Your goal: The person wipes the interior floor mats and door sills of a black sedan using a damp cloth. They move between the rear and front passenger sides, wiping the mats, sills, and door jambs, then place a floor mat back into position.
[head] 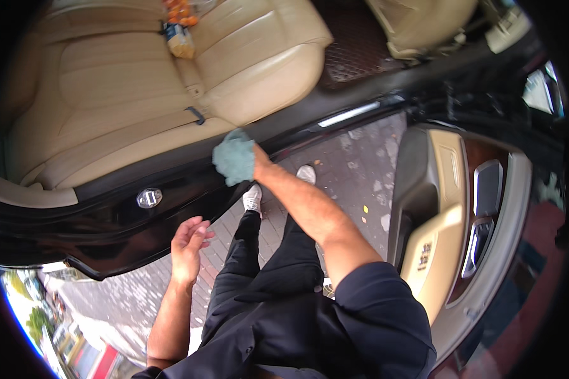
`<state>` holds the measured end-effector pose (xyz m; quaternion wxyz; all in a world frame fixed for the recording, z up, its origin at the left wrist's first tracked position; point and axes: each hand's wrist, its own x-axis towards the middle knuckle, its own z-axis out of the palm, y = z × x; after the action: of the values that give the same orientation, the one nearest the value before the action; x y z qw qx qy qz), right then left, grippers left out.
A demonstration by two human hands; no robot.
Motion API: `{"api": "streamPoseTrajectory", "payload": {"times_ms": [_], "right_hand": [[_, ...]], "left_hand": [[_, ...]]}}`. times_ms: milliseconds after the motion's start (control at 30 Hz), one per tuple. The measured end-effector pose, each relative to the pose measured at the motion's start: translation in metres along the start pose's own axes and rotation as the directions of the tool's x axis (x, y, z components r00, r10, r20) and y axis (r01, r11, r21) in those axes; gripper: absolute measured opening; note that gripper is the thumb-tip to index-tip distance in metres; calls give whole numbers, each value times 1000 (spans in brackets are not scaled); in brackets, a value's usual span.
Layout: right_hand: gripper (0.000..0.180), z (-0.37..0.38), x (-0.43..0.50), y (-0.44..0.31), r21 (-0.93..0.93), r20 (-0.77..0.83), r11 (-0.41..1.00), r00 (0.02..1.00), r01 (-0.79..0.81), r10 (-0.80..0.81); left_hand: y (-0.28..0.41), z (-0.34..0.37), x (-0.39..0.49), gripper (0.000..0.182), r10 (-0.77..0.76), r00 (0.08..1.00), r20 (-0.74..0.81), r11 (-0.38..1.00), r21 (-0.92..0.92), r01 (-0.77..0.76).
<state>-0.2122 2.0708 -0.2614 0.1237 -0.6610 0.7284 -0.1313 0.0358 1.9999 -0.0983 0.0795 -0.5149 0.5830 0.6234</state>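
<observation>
A crumpled blue-green cloth (234, 157) covers most of my right hand (261, 162), which grips it; the fingers are hidden. The cloth lies over the black door sill (284, 135) of a car, at the front of the tan leather rear seat (123, 94). Whether it presses on the sill or hangs just above cannot be told. My left hand (188, 246) hovers in the air with nothing in it, fingers loosely bent and apart. Nearest to it is the black door frame with its metal door striker (149, 197).
On the right stands the opened car door (436, 246), with tan and wood-look trim. A bag of orange items (179, 12) and a yellowish packet (179, 41) rest on the seat. A dark floor mat (355, 61) lies inside. Brick paving (346, 175) is underfoot.
</observation>
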Motion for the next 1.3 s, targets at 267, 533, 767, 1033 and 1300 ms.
{"api": "streamPoseTrajectory", "payload": {"times_ms": [267,533,767,1033,1300], "right_hand": [[53,-203,-42,-211,-273,-323,815,846,-512,424],[54,-192,-105,-373,-26,-510,719,628,-695,588],[54,-141,-99,-523,796,-148,588,896,-142,418],[15,-113,55,-747,405,-249,883,958,239,-145],[4,-13,266,-961,972,-220,99,973,213,68]], "left_hand": [[15,-78,-63,51,560,732,388,805,-46,-591],[-32,-143,-193,5,761,379,526,443,5,-897],[-149,-263,-254,51,559,784,271,718,-631,-294],[-264,-423,-282,68,745,661,-86,155,-942,-298],[-397,-750,-333,91,516,578,-633,-333,-769,-545]]}}
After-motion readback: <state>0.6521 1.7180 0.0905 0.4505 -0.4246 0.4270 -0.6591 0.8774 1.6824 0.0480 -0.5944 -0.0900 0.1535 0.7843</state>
